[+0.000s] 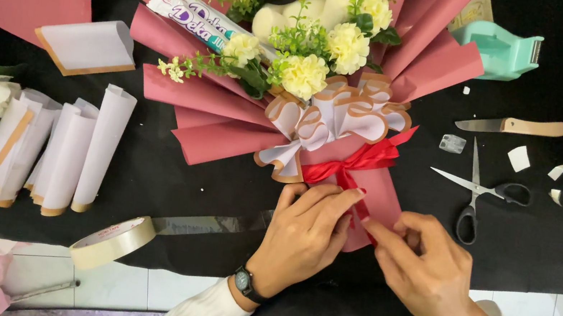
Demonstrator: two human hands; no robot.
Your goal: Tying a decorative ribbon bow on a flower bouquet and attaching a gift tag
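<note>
At desk centre, both hands meet at the bouquet stem end: left hand presses the pink wrap, right hand pinches a red ribbon tail. Bouquet's long axis runs away from the hands; scissors lie right.

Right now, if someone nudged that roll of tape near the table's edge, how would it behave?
The tape roll leans tilted on its rim at the edge of the black cloth, so a push would probably roll it or tip it flat. It looks like a thin hollow ring, so likely light. It could well drop off the edge.
</note>
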